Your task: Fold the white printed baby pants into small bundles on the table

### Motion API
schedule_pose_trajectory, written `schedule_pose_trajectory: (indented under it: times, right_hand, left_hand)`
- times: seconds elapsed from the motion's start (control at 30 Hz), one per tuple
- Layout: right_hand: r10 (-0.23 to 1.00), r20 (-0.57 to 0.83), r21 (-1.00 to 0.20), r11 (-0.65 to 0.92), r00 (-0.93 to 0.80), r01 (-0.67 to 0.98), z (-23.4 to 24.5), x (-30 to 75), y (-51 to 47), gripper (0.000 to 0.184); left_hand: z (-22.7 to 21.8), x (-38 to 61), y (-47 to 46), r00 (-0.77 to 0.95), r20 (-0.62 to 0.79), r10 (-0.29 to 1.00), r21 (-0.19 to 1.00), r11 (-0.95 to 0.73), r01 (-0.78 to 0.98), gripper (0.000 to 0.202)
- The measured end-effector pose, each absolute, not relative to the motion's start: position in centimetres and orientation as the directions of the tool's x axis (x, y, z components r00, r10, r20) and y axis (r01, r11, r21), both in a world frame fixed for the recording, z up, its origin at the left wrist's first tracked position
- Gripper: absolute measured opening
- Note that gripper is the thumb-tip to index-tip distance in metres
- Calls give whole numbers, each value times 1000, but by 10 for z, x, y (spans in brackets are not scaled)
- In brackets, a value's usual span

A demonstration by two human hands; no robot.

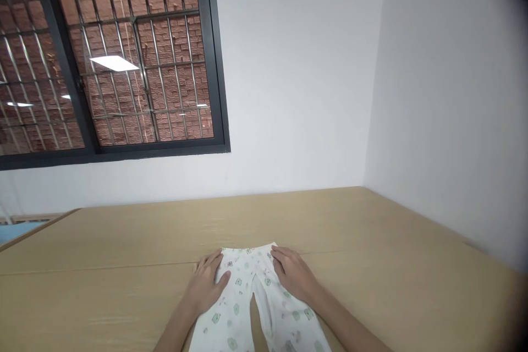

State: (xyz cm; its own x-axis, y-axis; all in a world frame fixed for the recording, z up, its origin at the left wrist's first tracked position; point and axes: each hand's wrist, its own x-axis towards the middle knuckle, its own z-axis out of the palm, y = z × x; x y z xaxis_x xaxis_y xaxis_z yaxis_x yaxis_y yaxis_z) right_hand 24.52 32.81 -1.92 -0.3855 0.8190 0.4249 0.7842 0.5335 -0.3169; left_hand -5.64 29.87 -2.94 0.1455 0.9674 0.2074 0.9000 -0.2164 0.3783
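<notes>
A pair of small white pants (235, 308) with a green and grey print lies spread on the wooden tabletop, waistband away from me and legs toward me. The lower ends of the legs run out of view at the bottom. My left hand (207, 281) rests at the left side of the waist, fingers stretched out and thumb apart on the cloth. On the opposite side, my right hand (293, 272) lies over the right corner of the waistband, its fingers extended and fairly flat. A fold of cloth shows along the inner edge of the right leg.
The broad wooden tabletop (124, 308) has a seam across it and reaches the white wall (297, 77) behind and at right. A dark-framed window (220, 93) with metal bars is at upper left. Something light blue (18, 231) shows beyond the table's left edge.
</notes>
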Motion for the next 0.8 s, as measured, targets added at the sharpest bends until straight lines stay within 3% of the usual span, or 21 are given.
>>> schedule_pose_trajectory:
  times: [0.8]
  right_hand:
    - [810, 433, -283, 540, -396, 793, -24, 246, 331, 40]
  left_hand:
    - [-34, -57, 301, 139, 236, 962, 372, -221, 902, 58]
